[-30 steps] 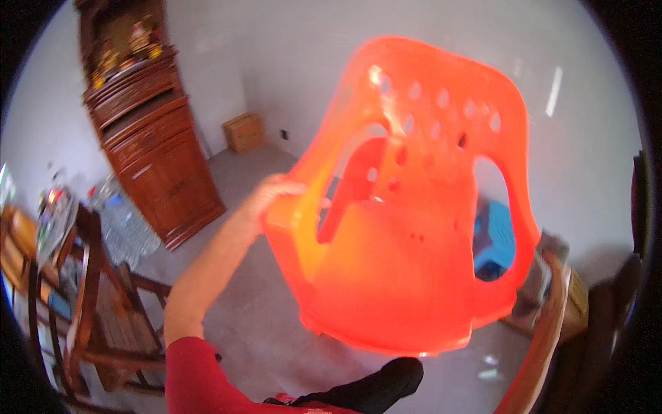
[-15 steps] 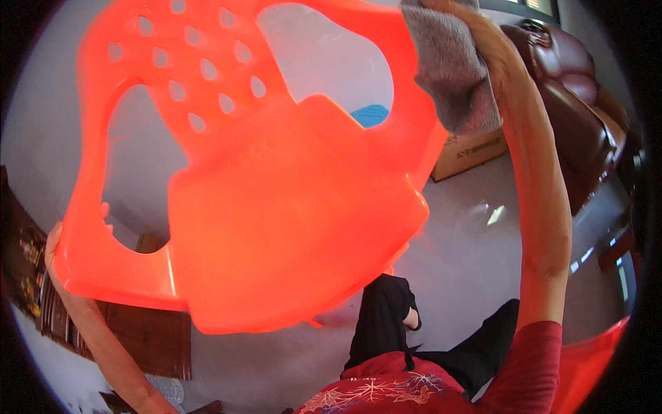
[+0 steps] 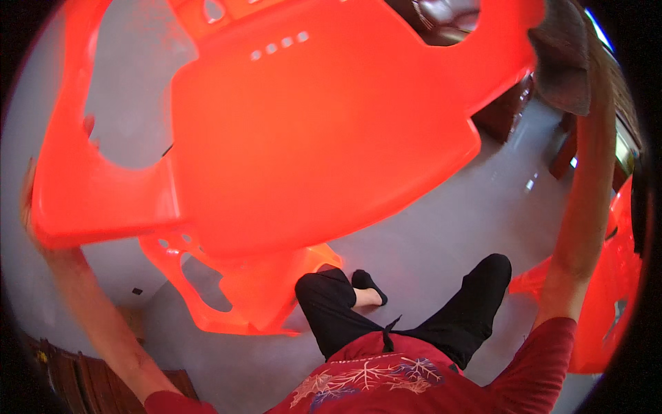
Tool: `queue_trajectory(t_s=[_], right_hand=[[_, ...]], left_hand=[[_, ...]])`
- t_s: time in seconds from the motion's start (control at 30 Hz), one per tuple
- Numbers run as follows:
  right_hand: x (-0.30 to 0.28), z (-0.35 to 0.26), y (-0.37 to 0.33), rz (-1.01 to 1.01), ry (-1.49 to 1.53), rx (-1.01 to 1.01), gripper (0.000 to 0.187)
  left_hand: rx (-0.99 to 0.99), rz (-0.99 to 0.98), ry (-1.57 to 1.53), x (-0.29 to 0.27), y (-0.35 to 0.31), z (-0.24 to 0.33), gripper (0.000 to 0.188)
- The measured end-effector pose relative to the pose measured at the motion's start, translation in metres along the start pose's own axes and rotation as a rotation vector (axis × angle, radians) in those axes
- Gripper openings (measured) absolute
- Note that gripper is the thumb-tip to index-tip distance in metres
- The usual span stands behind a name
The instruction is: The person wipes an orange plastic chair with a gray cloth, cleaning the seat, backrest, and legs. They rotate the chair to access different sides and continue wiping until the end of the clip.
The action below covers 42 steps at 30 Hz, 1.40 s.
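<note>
Since half a second before, the big bright orange-red plastic armchair [image 3: 324,145] had gone higher in the view and farther to the right. The soft gray-brown cloth [image 3: 562,62] had gone to the right too, and a second orange-red plastic chair [image 3: 255,293] had come into sight below the big one.

The big armchair was up in front of the person, between the two arms, with its wide seat turned to face them. There was a row of small pale holes near the back of the seat.

The left hand [image 3: 29,200] had hold of the armchair's left armrest. Its fingers [image 3: 89,126] were bent around it, and the tips peeked through the gap in the side. The right hand [image 3: 593,41] was at the top right edge, mostly hidden by the cloth, which lay against the right armrest. I could not tell how far open its fingers were.

One more orange-red plastic chair [image 3: 603,307] was by the person's right arm. The person wore a red shirt [image 3: 379,369] with a branch picture on it and black cloth pants [image 3: 462,310]. One foot [image 3: 369,288], dark at the toes, was on the smooth gray floor [image 3: 427,269].
</note>
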State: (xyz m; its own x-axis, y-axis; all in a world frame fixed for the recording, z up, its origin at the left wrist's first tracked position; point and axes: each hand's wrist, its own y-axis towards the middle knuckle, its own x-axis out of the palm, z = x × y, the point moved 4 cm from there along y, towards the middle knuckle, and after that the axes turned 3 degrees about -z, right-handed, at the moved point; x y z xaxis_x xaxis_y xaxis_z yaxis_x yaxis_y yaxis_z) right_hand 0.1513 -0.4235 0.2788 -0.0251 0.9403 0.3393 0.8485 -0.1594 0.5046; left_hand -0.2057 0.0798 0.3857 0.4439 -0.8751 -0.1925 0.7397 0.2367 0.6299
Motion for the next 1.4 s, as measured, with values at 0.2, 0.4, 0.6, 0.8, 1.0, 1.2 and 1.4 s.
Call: queue_trajectory(t_s=[0.2,0.4,0.6,0.8,1.0,1.2,1.4], right_hand=[[-0.133,-0.028,-0.009,0.256,-0.257,-0.1,0.045],[-0.201,0.029,-0.024,0.408,-0.338,-0.027,0.044],[-0.208,0.119,-0.09,0.433,-0.268,0.106,0.033],[-0.247,0.215,-0.096,0.428,-0.152,0.17,0.027],[-0.278,0.274,-0.108,0.497,-0.137,0.219,0.023],[-0.272,0.287,-0.105,0.517,-0.148,0.268,0.02],[-0.271,0.292,-0.099,0.49,-0.161,0.276,0.019]], left_hand=[[-0.042,-0.482,-0.511,0.143,0.029,-0.102,0.051],[-0.313,-0.256,-0.547,0.224,0.021,-0.209,0.055],[-0.405,-0.315,-0.678,0.281,-0.043,-0.328,0.056],[-0.593,-0.19,-0.697,0.324,-0.098,-0.382,0.055],[-0.667,-0.147,-0.66,0.346,-0.125,-0.409,0.056],[-0.666,-0.188,-0.605,0.345,-0.12,-0.415,0.056],[-0.74,-0.201,-0.576,0.342,-0.129,-0.414,0.054]])
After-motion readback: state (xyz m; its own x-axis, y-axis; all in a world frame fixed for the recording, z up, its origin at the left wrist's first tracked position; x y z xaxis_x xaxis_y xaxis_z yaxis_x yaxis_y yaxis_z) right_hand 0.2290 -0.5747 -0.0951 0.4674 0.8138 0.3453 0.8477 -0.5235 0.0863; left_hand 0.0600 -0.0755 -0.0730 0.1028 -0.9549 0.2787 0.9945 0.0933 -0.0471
